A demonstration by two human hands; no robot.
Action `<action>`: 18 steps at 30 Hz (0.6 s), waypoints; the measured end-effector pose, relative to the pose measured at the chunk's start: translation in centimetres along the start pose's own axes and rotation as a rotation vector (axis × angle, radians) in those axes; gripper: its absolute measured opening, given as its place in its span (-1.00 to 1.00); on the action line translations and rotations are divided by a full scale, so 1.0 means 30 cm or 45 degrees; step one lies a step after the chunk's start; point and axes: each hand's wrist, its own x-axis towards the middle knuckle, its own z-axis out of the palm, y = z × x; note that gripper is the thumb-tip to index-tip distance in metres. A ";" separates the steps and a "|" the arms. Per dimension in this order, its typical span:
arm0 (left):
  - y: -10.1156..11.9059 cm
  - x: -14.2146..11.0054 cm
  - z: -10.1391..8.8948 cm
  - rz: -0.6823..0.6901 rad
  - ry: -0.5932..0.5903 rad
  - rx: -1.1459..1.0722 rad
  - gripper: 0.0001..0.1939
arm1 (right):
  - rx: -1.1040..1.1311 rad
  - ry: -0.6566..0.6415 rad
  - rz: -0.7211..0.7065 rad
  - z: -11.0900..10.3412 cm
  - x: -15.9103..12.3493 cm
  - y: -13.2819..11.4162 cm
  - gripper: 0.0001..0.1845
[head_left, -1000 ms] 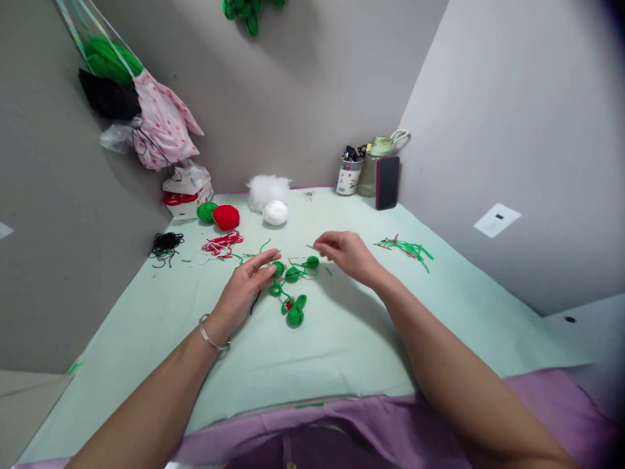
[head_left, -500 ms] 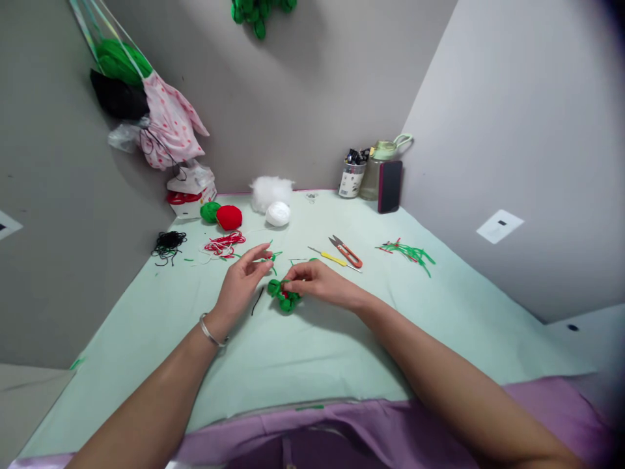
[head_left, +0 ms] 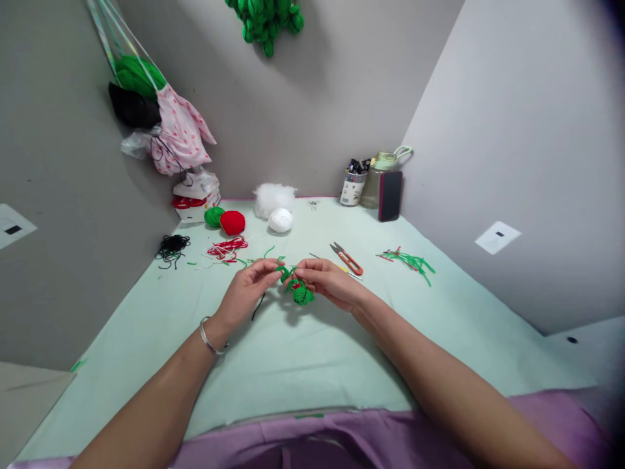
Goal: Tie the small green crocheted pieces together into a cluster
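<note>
A small green crocheted piece (head_left: 303, 294) with a bit of red at its middle hangs between my hands, just above the table. My left hand (head_left: 254, 283) pinches its left side between thumb and fingers. On the upper right, my right hand (head_left: 326, 280) grips it with thumb and forefinger; the exact hold is partly hidden. A short black yarn strand (head_left: 258, 308) lies below my left hand. Behind my right hand are orange-handled thread snips (head_left: 348, 259) and a yellow crochet hook (head_left: 347, 270), mostly covered by the hand.
Red yarn (head_left: 233, 223), green yarn (head_left: 213, 217) and white yarn (head_left: 280, 220) balls sit at the back beside fluffy stuffing (head_left: 273, 198). Black yarn (head_left: 172, 249) lies left, green yarn scraps (head_left: 410, 262) right. A phone (head_left: 390, 197) leans on a bottle (head_left: 372, 189) near a pen cup (head_left: 352, 187).
My left hand has moved right and closed on the green crocheted piece. The piece is now raised off the table and turned between both hands. The view has tilted slightly upward.
</note>
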 end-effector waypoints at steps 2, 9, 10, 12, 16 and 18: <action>0.004 0.009 -0.011 -0.088 0.093 -0.142 -0.77 | -0.109 -0.060 -0.030 -0.001 -0.001 0.005 -0.68; 0.017 0.020 -0.032 -0.216 0.076 -0.719 -0.85 | -0.442 -0.401 0.035 0.024 -0.019 -0.004 -0.60; 0.018 0.018 -0.029 -0.235 0.046 -0.793 -0.86 | -0.484 -0.432 0.026 0.026 -0.023 -0.008 -0.58; 0.021 0.012 -0.023 -0.262 0.020 -0.893 -0.88 | -0.553 -0.480 -0.008 0.025 -0.027 -0.013 -0.55; 0.025 0.006 -0.017 -0.260 0.023 -0.987 -0.91 | -0.562 -0.571 -0.043 0.014 -0.019 0.003 -0.58; 0.024 0.006 -0.017 -0.263 0.018 -1.005 -0.89 | -0.539 -0.589 -0.012 0.012 -0.012 0.015 -0.60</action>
